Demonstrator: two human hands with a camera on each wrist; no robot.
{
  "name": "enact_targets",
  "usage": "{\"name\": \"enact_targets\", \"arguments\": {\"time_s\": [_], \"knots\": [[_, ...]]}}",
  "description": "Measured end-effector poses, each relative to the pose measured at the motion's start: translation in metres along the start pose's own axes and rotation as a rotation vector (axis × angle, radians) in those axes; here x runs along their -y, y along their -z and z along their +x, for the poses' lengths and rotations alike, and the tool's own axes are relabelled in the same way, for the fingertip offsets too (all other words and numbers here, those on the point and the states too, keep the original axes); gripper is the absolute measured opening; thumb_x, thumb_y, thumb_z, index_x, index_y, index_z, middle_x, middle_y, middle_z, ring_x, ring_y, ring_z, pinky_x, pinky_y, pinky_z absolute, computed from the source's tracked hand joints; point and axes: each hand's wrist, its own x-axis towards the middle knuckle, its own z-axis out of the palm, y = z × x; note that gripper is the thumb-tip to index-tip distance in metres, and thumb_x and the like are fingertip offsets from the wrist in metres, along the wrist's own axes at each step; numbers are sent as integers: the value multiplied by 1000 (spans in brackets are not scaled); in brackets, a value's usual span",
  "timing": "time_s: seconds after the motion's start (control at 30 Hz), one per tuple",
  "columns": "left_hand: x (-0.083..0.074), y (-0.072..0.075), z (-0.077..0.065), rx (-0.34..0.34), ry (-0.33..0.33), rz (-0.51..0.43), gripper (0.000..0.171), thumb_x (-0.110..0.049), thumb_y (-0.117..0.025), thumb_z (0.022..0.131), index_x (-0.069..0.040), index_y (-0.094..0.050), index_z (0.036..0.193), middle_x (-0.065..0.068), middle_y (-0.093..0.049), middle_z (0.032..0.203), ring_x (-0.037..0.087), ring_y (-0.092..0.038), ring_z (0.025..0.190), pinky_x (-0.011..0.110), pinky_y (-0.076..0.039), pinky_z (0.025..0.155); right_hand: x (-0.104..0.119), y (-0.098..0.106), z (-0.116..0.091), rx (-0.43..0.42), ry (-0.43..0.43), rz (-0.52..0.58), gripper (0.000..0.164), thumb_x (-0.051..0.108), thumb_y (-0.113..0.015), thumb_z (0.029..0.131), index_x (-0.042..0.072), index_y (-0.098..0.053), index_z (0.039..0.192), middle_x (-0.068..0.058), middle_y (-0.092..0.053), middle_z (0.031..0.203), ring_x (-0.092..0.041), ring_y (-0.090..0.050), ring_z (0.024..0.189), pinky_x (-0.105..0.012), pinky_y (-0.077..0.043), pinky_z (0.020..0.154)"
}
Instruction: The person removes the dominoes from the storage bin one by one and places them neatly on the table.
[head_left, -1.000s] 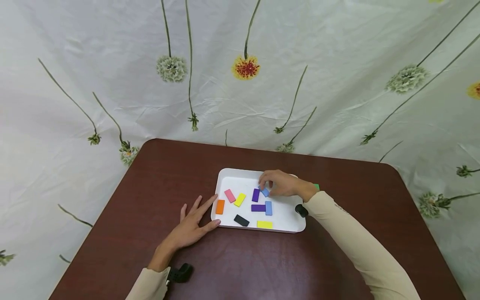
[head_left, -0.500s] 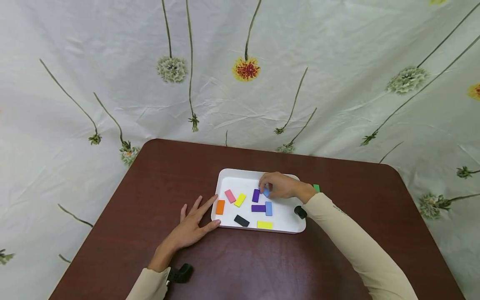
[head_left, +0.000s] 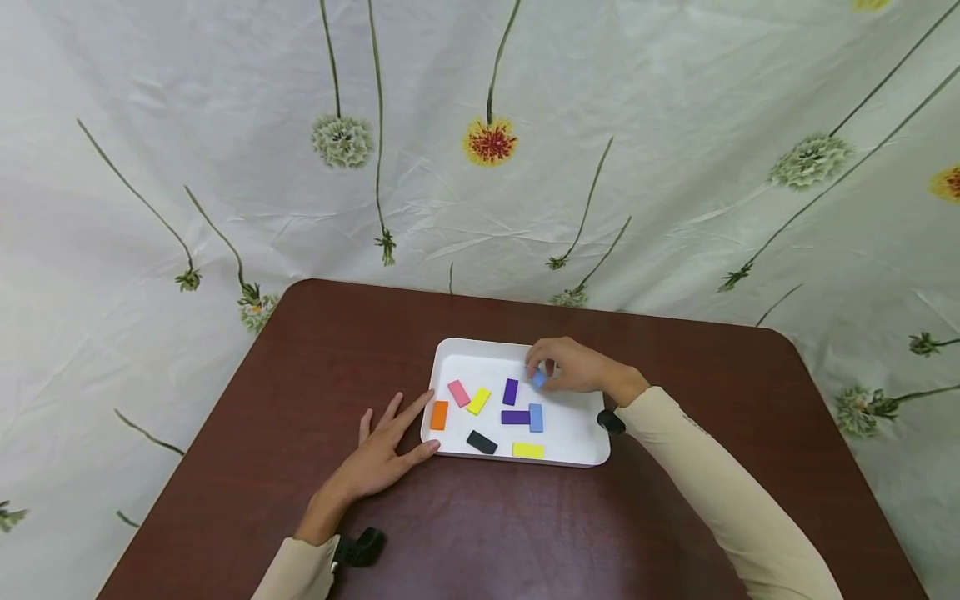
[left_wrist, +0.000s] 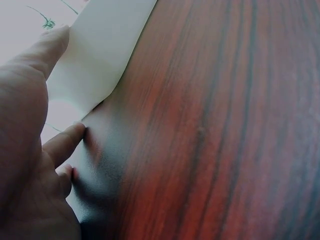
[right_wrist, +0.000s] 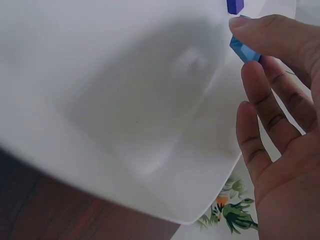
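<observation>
A white tray lies on the table, with small coloured blocks spread in it. My right hand is over the tray's far right part and pinches a light blue block; in the right wrist view the block sits between thumb and fingers. Just left of it lies a purple block. Another purple block meets a second light blue block at its end. My left hand rests at the tray's left end, fingers spread, thumb and a fingertip touching the rim.
Also in the tray are a pink block, a yellow block, an orange block, a black block and another yellow block. The dark wooden table reaches back to a flowered curtain.
My right hand has moved slightly right, away from the upper purple block, with the light blue block in its fingers. A green thing beside the right wrist has gone from sight. My left hand stays put.
</observation>
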Motion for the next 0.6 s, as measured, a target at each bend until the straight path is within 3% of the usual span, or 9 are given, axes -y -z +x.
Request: {"name": "enact_targets", "arguments": {"time_s": [0.43, 0.6], "knots": [[1, 0, 1, 4, 7, -10, 78, -48, -67, 93, -33, -28, 159, 12, -37, 160, 44, -12, 153, 71, 7, 112, -19, 23, -33, -103, 20, 41, 17, 6, -74, 89, 4, -73, 106, -10, -63, 127, -16, -61, 87, -41, -51, 80], [1, -1, 2, 7, 10, -13, 79, -48, -67, 93, -33, -27, 159, 11, -37, 160, 43, -12, 153, 70, 8, 112, -31, 25, -47, -143, 22, 48, 16, 3, -74, 88, 3, -72, 104, -12, -64, 123, -18, -60, 85, -31, -51, 71]]}}
